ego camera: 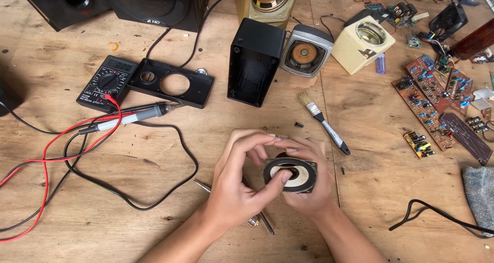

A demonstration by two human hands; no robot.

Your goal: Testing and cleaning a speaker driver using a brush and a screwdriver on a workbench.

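I am holding a small speaker point(290, 174) over the bench point(154, 211), already out of its black box point(254, 62). Both hands, left point(234, 191) and right point(309, 180), are clamping their fingers on it, left thumb pressing the cone; refitting looks still undone.

- Both hands hold a small round speaker driver point(290, 174) above the wooden table point(154, 201); the left hand point(239, 183) presses its thumb on the cone, the right hand point(309, 183) cups it from behind.
- A screwdriver point(265, 223) lies under the left wrist.
- A paintbrush point(321, 121) lies just beyond the hands.
- A black speaker box point(254, 62) stands behind, beside a black front panel point(172, 83).
- A multimeter point(107, 83) with red and black leads sits at left.
- Circuit boards point(437, 106) lie at right.
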